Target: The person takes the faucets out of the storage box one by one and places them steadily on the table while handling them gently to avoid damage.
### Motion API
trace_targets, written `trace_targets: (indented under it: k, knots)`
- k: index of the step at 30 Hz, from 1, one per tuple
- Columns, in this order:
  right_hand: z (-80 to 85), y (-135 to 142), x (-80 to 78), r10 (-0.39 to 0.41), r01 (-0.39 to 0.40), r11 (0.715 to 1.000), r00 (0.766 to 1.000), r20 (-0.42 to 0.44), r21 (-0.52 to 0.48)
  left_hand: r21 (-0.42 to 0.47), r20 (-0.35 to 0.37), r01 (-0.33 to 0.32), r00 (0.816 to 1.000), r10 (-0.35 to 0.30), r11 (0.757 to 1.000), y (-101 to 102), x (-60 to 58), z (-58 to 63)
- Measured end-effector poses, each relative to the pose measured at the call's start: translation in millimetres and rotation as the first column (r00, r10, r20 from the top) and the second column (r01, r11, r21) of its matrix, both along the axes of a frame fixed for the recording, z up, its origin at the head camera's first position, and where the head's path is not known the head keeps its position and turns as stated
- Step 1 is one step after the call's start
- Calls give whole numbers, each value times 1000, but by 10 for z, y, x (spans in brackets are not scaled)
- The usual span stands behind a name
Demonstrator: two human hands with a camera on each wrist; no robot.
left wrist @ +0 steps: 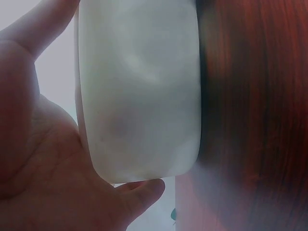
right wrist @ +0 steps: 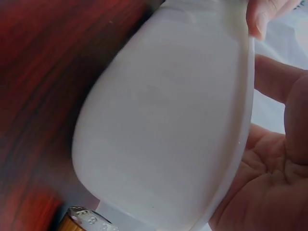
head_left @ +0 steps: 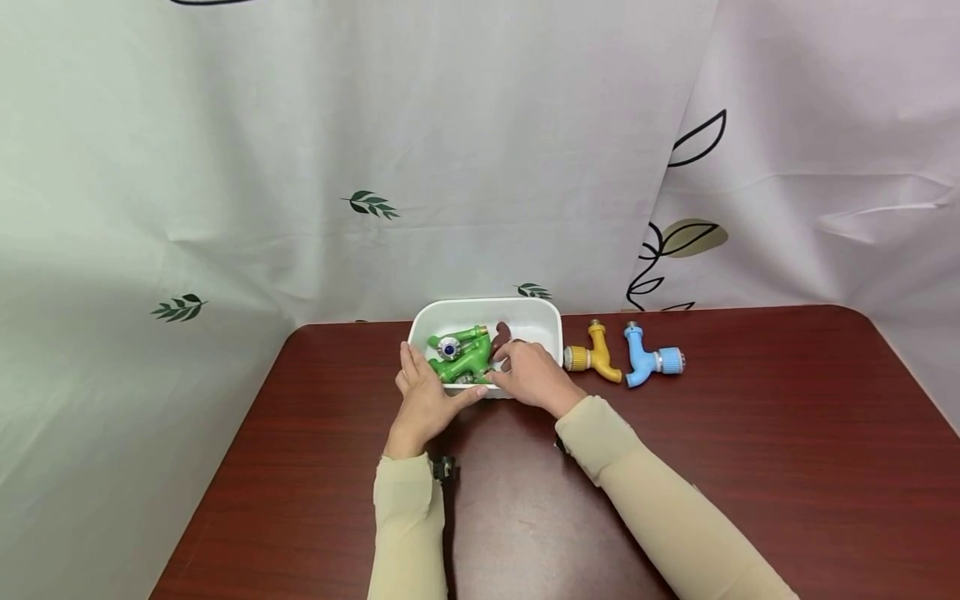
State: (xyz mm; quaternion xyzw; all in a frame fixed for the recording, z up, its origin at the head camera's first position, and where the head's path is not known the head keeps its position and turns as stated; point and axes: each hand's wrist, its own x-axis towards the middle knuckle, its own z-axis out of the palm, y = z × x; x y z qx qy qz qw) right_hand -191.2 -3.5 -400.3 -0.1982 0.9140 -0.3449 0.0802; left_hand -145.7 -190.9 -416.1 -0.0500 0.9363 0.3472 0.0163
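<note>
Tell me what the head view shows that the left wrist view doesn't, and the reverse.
Only the head view shows the green taps, brown item, yellow tap, blue tap and right hand.

Only the left wrist view shows the palm of the left hand.

Both share that hand, the white container, the reddish-brown table and the pale backdrop.

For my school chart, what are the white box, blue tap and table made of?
White box: probably plastic; its wall is smooth and slightly shiny.
Blue tap: smooth painted metal or plastic, I can't tell; its tip looks metallic.
Table: reddish-brown with streaks like wood grain, perhaps wood or laminate, glossy where light reflects.
</note>
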Motion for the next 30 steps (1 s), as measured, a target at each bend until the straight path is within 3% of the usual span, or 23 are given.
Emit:
trace_targets:
  k: [11, 30]
  knots:
    - [31, -10, -94, 76, -78, 997, 996, 51, 29, 11, 6, 3, 1000, -3, 1000, 0, 6, 2]
    - [-32, -82, -159, 88, -88, 994, 996, 5, 64, 7, -2, 6, 1000, -6, 1000, -2, -7, -9]
